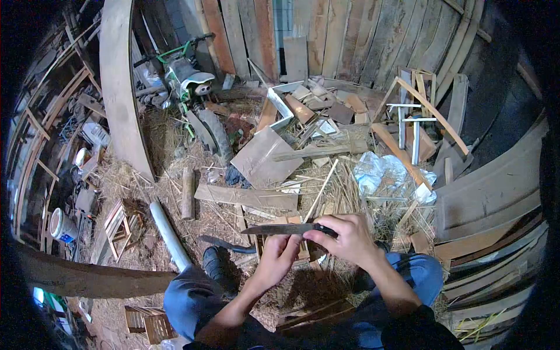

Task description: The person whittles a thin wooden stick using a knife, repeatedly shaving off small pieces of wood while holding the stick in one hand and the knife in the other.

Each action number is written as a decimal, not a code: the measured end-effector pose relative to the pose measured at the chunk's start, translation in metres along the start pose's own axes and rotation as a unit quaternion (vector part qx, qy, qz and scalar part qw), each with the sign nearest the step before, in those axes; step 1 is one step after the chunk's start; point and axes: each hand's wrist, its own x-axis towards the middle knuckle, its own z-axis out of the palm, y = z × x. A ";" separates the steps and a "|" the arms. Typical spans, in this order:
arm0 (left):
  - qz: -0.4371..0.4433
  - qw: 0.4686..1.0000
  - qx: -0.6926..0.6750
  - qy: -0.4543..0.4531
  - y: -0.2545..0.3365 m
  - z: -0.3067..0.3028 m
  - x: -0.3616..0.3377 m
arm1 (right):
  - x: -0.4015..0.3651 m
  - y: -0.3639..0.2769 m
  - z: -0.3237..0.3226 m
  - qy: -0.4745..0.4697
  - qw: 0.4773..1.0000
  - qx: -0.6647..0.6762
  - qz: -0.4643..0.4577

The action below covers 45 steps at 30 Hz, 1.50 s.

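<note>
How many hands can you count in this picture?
2: the right hand grips the knife by its handle; the left hand is just below the blade. No others show.

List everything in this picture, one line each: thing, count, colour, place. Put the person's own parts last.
plank wall: one, brown and grey, across the back
tall board: one, pale, upper left
bike: one, green and white, upper left
wood scraps: too many to count, brown, mid-floor
plastic sheeting: one heap, clear, right of centre
straw: uncountable, tan, over the ground
log: one, brown, left of centre
pole: one, pale, by the left knee
bucket: one, white and blue, far left
knife: one, dark, in the right hand
legs: two, blue trousers, bottom
right hand: one, bare, on the handle
left hand: one, bare, just below the blade
</note>
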 end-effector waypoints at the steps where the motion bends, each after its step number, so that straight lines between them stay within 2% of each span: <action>1: 0.000 1.000 0.000 0.001 -0.003 -0.002 -0.001 | 0.001 0.000 -0.001 0.008 1.000 -0.025 -0.015; 3: -0.046 0.998 -0.028 -0.014 -0.012 -0.006 -0.001 | 0.004 -0.004 -0.004 0.006 0.999 -0.036 -0.020; 5: -0.037 0.999 -0.032 -0.020 -0.008 -0.008 -0.003 | 0.006 -0.005 -0.003 0.035 0.996 -0.059 -0.050; 9: -0.054 0.993 -0.100 0.013 0.000 -0.008 0.001 | 0.006 -0.001 -0.002 0.034 0.996 -0.080 -0.021; 11: -0.052 0.990 -0.130 -0.008 0.003 -0.009 0.000 | 0.007 0.004 -0.004 0.040 0.994 -0.093 -0.036; 13: -0.038 0.989 -0.139 0.028 0.009 -0.013 -0.001 | 0.009 0.013 -0.015 0.048 0.987 -0.150 -0.022; 14: -0.052 0.986 -0.153 0.037 0.013 -0.020 -0.006 | 0.016 0.021 -0.035 0.097 0.981 -0.137 0.097; 15: -0.005 0.992 -0.123 0.004 0.008 -0.030 -0.013 | 0.020 0.028 -0.054 0.147 0.958 -0.121 0.216; 16: -0.033 0.989 -0.143 -0.019 0.010 -0.036 -0.020 | 0.014 0.033 -0.057 0.153 0.957 -0.120 0.217; 19: -0.061 0.974 -0.214 -0.041 0.005 -0.041 -0.017 | -0.002 0.033 -0.053 0.135 0.967 -0.172 0.134; 22: -0.064 0.972 -0.227 -0.017 -0.003 -0.037 -0.011 | -0.004 0.021 -0.022 0.115 0.973 -0.158 0.125; 23: -0.077 0.965 -0.250 -0.007 -0.009 -0.037 -0.014 | -0.004 0.012 -0.015 0.073 0.984 -0.126 0.106; 24: -0.061 0.962 -0.262 -0.046 -0.013 -0.039 -0.014 | -0.002 0.004 -0.009 0.029 0.992 -0.096 0.083; 25: -0.059 0.961 -0.265 -0.043 -0.013 -0.037 -0.014 | 0.000 -0.001 -0.002 0.026 0.992 -0.097 0.079; 27: -0.070 0.962 -0.264 -0.024 -0.002 -0.027 -0.014 | 0.000 -0.009 0.011 0.026 0.999 -0.037 0.010; 28: -0.081 0.967 -0.243 -0.004 0.004 -0.024 -0.015 | 0.002 -0.014 0.012 -0.011 0.999 -0.050 0.002; 29: -0.080 0.967 -0.242 -0.003 0.003 -0.024 -0.015 | 0.003 -0.016 0.014 -0.011 0.999 -0.049 0.001; 31: -0.051 0.987 -0.145 -0.041 -0.005 -0.025 -0.013 | 0.005 -0.019 0.019 -0.070 0.995 -0.057 0.037; 32: -0.006 0.989 -0.145 -0.025 -0.012 -0.019 -0.012 | 0.007 -0.024 0.017 -0.071 0.996 -0.030 0.041; 33: -0.011 0.989 -0.145 -0.041 -0.017 -0.019 -0.012 | 0.009 -0.026 0.019 -0.070 0.996 -0.030 0.040; 35: -0.045 0.986 -0.158 -0.031 -0.008 -0.017 -0.018 | 0.008 -0.027 0.024 -0.006 0.999 -0.012 -0.052; 36: -0.045 0.986 -0.159 -0.032 -0.007 -0.016 -0.019 | 0.006 -0.025 0.026 -0.009 0.999 -0.003 -0.037; 38: 0.038 0.998 -0.052 0.019 -0.006 -0.014 -0.021 | 0.007 -0.021 0.024 0.005 0.998 -0.001 -0.062; 39: 0.037 0.998 -0.053 0.018 -0.004 -0.011 -0.023 | 0.008 -0.019 0.023 0.019 0.996 0.002 -0.089; 41: 0.013 0.994 -0.103 0.035 0.003 -0.008 -0.027 | 0.007 -0.016 0.020 0.032 0.996 -0.009 -0.087; 42: -0.041 0.997 -0.067 -0.001 0.008 -0.016 -0.028 | 0.006 -0.014 0.017 0.042 0.995 -0.021 -0.087; 45: -0.052 0.998 -0.036 0.007 0.013 -0.019 -0.027 | 0.005 -0.003 0.010 0.021 0.993 -0.071 -0.093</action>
